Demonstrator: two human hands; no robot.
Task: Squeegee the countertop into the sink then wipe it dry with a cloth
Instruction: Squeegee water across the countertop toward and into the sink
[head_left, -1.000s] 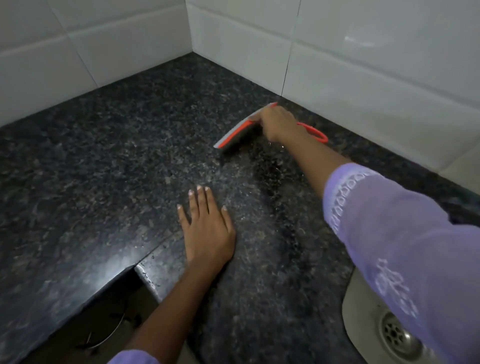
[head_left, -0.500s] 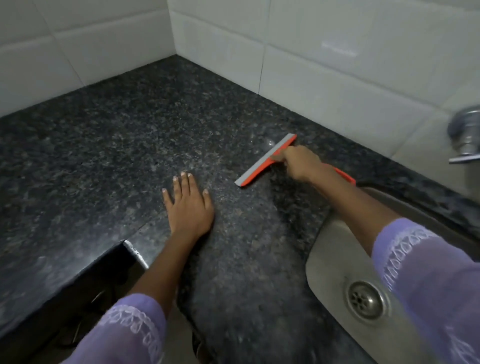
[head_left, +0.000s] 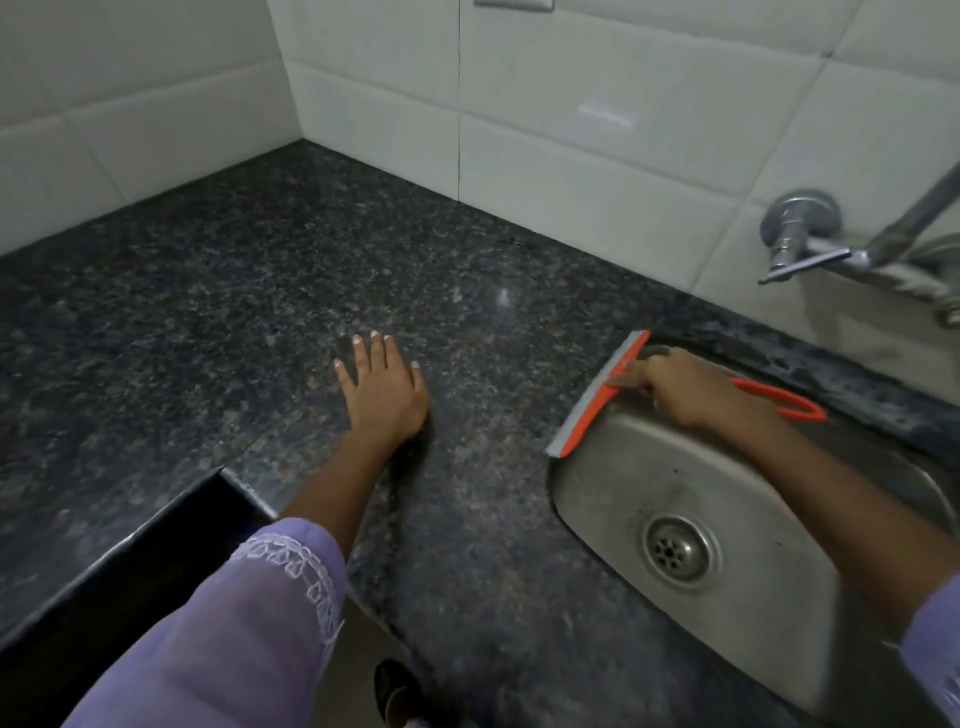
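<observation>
My right hand grips an orange squeegee with a grey blade; its looped handle sticks out behind the hand. The blade lies along the left rim of the steel sink, right where the dark speckled granite countertop ends. My left hand rests flat on the countertop, fingers spread, well left of the squeegee. No cloth is in view.
White tiled walls meet in a corner behind the counter. A chrome tap juts from the wall above the sink's far right. The drain sits in the basin. A dark cut-out step notches the counter's front left.
My right hand has dragged the squeegee rightwards across the counter from near the back wall to the sink's edge. My left hand has stayed flat on the counter.
</observation>
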